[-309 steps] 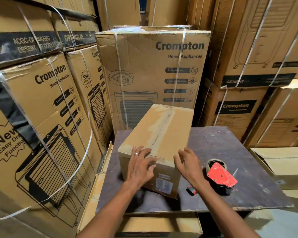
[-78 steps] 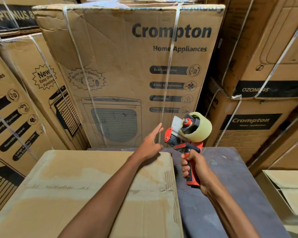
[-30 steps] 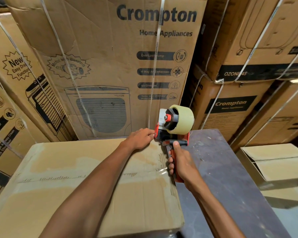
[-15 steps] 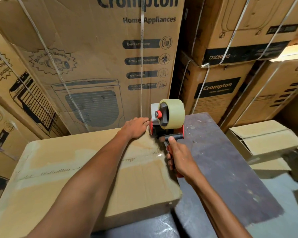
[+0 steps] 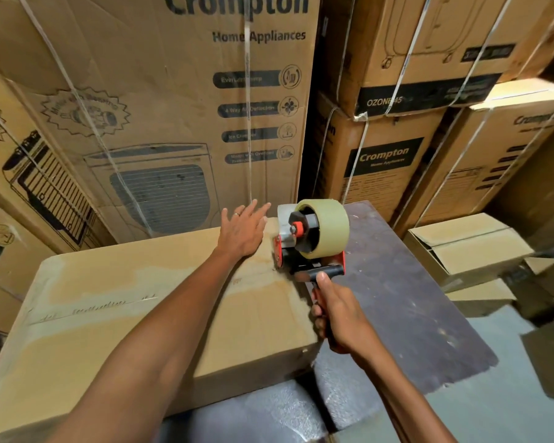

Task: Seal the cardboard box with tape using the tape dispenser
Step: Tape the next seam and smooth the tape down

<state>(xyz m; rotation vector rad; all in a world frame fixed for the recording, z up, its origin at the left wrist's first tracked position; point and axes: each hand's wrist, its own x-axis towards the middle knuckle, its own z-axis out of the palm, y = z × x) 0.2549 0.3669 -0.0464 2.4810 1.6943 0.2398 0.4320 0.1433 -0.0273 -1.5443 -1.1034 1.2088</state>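
Keep your right hand clenched firmly round the red handle of the red-and-black tape dispenser with its pale tape roll, press its front edge flat at the right end of the long brown cardboard box on the dark desk, then draw it steadily along the old taped seam. Your left hand lies spread flat on the lid near the far right corner, grasping nothing; let it hold the flap down. The box's long axis runs left to right across the desk; the dispenser's handle points back toward you.

cardboard box: matt brown corrugated card, glossy clear tape along seam | tape dispenser: red plastic, black hub, grey metal plate | tape roll: smooth, semi-gloss, yellowish | surface: dark, worn, scuffed board | stacked cartons, upper right: matt printed card, shiny plastic strapping
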